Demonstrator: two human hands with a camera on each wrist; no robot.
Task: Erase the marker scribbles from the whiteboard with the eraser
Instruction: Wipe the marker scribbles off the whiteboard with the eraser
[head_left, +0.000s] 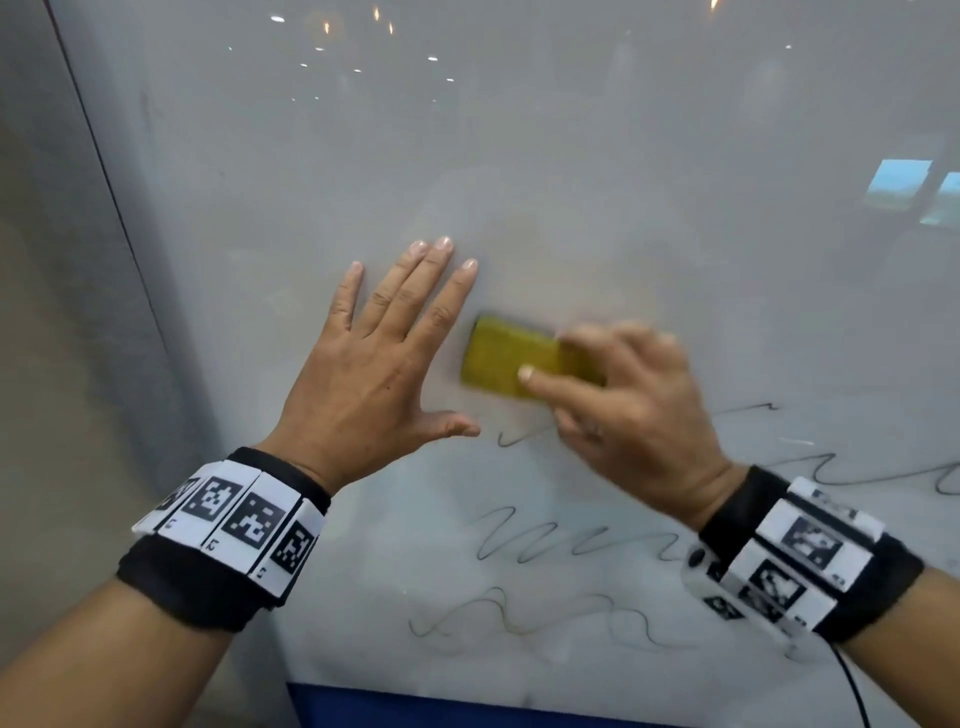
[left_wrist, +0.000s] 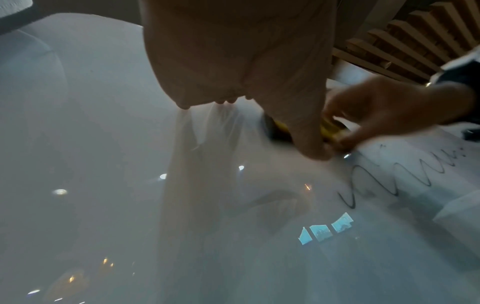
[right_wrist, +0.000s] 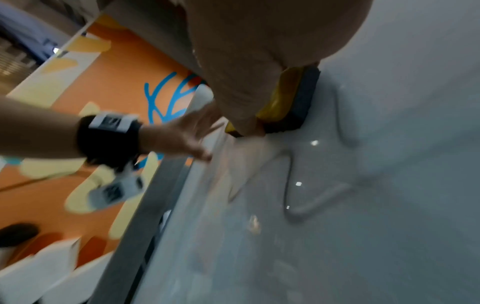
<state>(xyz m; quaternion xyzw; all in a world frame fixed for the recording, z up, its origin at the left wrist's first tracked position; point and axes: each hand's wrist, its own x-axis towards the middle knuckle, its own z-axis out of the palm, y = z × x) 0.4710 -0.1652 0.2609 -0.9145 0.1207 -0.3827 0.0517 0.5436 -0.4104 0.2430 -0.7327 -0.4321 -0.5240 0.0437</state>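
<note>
The whiteboard (head_left: 571, 156) fills the head view. A yellow eraser (head_left: 506, 356) with a dark felt underside (right_wrist: 303, 98) lies flat against it near the middle. My right hand (head_left: 618, 395) grips the eraser's right end, thumb on its lower edge; it is motion-blurred. My left hand (head_left: 384, 353) presses flat on the board just left of the eraser, fingers spread and straight. Black wavy marker scribbles (head_left: 545, 540) run in several rows below and to the right of the hands (left_wrist: 389, 174). The board above the eraser looks wiped, with faint smears.
The board's dark left frame edge (head_left: 104, 182) runs diagonally down the left side, with a grey wall beyond it. A blue strip (head_left: 415, 706) lies under the board's bottom edge. An orange patterned floor (right_wrist: 64, 195) shows in the right wrist view.
</note>
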